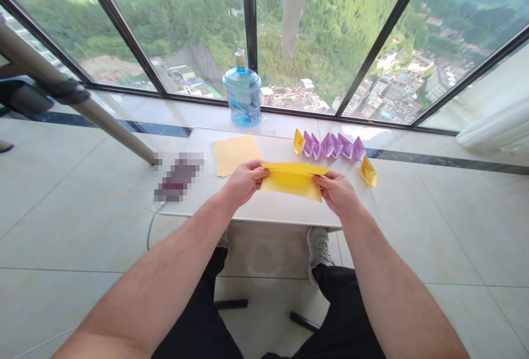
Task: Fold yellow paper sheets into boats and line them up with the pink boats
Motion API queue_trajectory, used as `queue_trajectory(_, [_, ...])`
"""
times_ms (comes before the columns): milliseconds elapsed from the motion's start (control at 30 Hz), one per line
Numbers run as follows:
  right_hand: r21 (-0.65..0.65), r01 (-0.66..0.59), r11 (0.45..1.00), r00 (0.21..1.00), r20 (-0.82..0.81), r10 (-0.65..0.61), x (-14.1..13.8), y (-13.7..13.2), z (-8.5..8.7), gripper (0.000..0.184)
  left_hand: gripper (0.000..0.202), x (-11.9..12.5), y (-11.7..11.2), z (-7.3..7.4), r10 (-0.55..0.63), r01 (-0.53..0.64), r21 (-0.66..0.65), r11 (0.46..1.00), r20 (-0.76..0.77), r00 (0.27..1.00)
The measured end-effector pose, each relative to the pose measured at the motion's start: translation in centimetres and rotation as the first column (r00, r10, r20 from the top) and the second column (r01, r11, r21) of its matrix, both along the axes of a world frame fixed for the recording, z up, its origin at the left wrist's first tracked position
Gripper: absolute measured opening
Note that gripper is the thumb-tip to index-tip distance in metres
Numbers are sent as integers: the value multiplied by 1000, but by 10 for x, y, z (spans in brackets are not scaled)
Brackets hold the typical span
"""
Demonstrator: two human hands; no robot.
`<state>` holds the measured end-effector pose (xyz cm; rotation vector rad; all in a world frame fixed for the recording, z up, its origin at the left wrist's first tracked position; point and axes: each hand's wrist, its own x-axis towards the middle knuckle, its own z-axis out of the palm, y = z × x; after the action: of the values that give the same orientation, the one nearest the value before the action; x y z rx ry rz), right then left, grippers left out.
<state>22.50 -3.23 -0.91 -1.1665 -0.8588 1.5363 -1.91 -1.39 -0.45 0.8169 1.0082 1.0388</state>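
A folded yellow paper sheet (291,180) hangs just above the small white table (268,210), held by both ends. My left hand (243,180) pinches its left edge and my right hand (336,190) pinches its right edge, fingers closed on the paper. A flat stack of yellow paper (235,153) lies on the table to the left. Behind the held sheet stands a row of folded purple paper boats (333,146), with a yellow paper boat (298,141) at its left end and another yellow boat (368,172) at its right.
A blue water jug (242,94) stands on the sill by the big windows. A blurred dark object (178,178) with a white cable lies at the table's left end. A slanted metal pole (74,92) crosses at left. My legs and a shoe (319,246) are under the table.
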Motion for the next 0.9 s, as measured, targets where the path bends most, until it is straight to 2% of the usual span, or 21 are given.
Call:
queue_trajectory(133, [-28, 37, 999, 999, 8, -37, -4, -3, 10, 25, 12, 0, -3, 9, 15, -13, -43, 999, 38, 999])
queue_trajectory(300, [-26, 5, 1000, 1000, -29, -6, -5, -4, 11, 22, 17, -2, -3, 12, 16, -9, -71, 997, 99, 995])
queue_trajectory(500, [-1, 17, 1000, 994, -106, -17, -3, -4, 10, 20, 34, 0, -1, 7, -16, 21, -20, 1000, 242, 970])
queue_trajectory(633, [67, -64, 996, 992, -102, 71, 1, -4, 9, 34, 33, 3, -1, 4, -17, 17, -1, 1000, 213, 977])
queue_trajectory(733, [84, -124, 989, 992, 8, 123, 1, -5, 5, 46, 32, 5, 0, 0, 73, -74, 4, 997, 115, 991])
queue_trajectory(833, [105, -81, 991, 992, 106, 70, -6, -3, -1, 50, 35, 7, 2, -4, 183, -184, 25, 983, 31, 983])
queue_trajectory(900, [127, 0, 992, 992, 128, -17, -12, -2, -5, 44, 35, 8, 2, -6, 200, -200, 46, 979, 7, 980])
